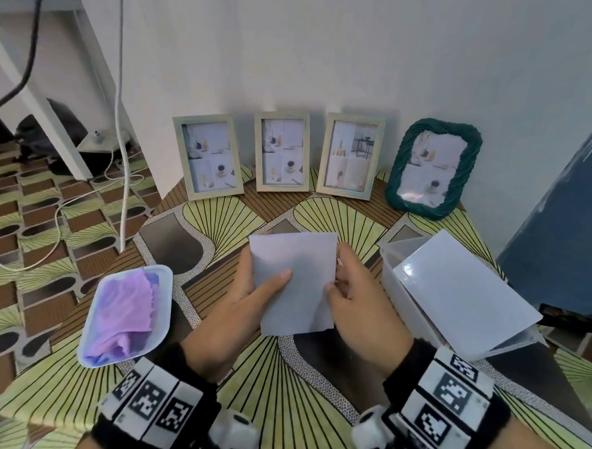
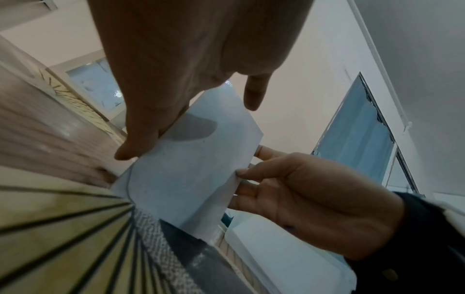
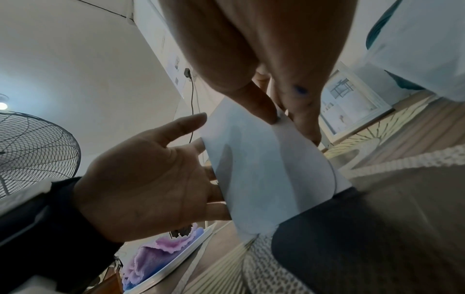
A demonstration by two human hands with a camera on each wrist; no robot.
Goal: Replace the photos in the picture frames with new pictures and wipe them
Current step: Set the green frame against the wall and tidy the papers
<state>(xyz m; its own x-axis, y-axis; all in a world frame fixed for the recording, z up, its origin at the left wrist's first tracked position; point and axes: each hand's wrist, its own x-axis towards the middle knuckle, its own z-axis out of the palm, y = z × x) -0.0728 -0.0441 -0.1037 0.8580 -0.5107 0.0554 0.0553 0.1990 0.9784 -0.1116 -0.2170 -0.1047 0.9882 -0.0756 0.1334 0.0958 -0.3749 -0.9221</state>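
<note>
I see both hands holding a blank white rectangular sheet of photo paper (image 1: 296, 282) upright above the middle of the patterned green-and-brown tabletop (image 1: 272, 380). My left hand (image 1: 237, 316) supports the sheet's left edge, thumb laid flat across its near face and the fingers out straight behind it; in the right wrist view those fingers (image 3: 214, 187) are slightly spread against the far side. My right hand (image 1: 360, 303) pinches the right edge between thumb and curled fingers, and the paper bows a little there.

Against the white wall (image 1: 347, 50) four frames stand in a row, well apart from the sheet: three pale wooden rectangular picture frames (image 1: 208, 157) (image 1: 282, 151) (image 1: 349, 156) and, furthest right, a dark green woven-rim picture frame (image 1: 434, 169). All four hold pastel collage prints.

To the left of my hands a crumpled purple cloth (image 1: 124, 315) lies in a shallow translucent plastic tray (image 1: 163, 276). To the right sits a clear plastic box (image 1: 394, 288) with a stack of glossy white sheets (image 1: 462, 291) leaning out of it, near my right hand but not touching it.
</note>
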